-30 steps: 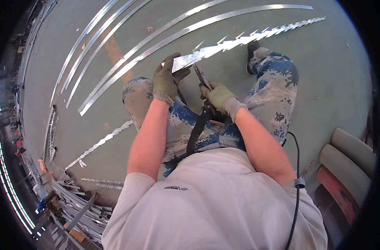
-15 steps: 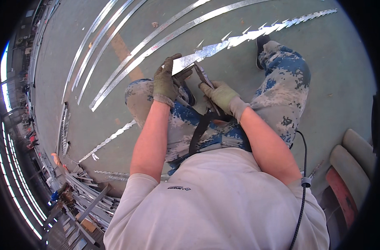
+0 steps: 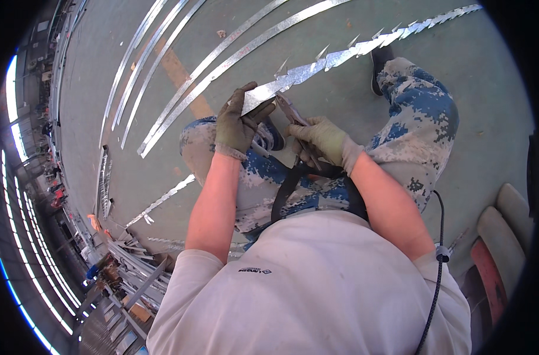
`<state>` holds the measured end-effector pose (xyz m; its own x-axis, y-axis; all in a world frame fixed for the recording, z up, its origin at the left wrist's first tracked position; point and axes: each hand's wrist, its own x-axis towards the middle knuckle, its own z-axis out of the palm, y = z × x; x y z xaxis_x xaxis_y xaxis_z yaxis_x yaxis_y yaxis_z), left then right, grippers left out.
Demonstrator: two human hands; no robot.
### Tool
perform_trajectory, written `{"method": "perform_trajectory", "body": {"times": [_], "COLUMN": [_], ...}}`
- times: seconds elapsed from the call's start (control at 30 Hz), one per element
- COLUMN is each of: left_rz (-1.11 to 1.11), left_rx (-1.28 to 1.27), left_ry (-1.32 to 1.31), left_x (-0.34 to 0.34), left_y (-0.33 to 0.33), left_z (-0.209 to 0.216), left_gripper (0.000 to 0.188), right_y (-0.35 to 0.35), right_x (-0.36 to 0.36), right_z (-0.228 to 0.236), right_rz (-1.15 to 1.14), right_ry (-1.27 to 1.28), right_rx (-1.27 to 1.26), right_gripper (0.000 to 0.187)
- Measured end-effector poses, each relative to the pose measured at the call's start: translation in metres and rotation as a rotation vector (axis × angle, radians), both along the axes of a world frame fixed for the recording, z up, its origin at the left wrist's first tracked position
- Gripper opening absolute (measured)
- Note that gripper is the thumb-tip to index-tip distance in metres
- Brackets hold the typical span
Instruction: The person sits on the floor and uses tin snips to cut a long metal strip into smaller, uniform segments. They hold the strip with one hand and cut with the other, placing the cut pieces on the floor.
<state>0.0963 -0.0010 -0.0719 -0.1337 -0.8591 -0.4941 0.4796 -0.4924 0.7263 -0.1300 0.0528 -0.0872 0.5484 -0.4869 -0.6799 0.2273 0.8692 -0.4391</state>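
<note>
A long shiny sheet-metal strip (image 3: 308, 71) runs from my left hand toward the upper right, its edges notched into sawteeth, with several pointed tabs standing up along it. My gloved left hand (image 3: 236, 122) grips the near end, thumb on top and fingers underneath. In my gloved right hand (image 3: 321, 140) are metal hand snips (image 3: 291, 110), fingers wrapped round the handles. The jaws are at the strip's lower edge, close to my left fingertips; whether they touch the metal I cannot tell.
Several plain metal strips (image 3: 206, 78) lie on the green floor (image 3: 316, 41) at the upper left. Another notched strip (image 3: 162, 200) lies left of my knee. Metal profiles (image 3: 142, 278) are heaped at the lower left. A seat with a red part (image 3: 489, 270) stands at right, near a black cable (image 3: 439, 278).
My right hand and the snips have moved slightly right and down. My left hand keeps its grip on the strip. The whole view has shifted a little.
</note>
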Motion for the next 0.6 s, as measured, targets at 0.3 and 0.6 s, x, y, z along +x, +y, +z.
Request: {"method": "perform_trajectory", "body": {"times": [0.3,0.6], "left_rz": [0.059,0.071], "left_rx": [0.061,0.072], "left_ry": [-0.014,-0.047], "left_x": [-0.003,0.001], "left_y": [0.001,-0.001], "left_z": [0.011,0.001], "left_gripper": [0.047,0.047], "right_y": [0.002,-0.005], "right_x": [-0.004,0.001], "right_z": [-0.009,0.004], "right_rz": [-0.103,-0.069], "right_ry": [-0.504,-0.379], "right_rx": [0.195,0.181], "right_gripper": [0.03,0.031]}}
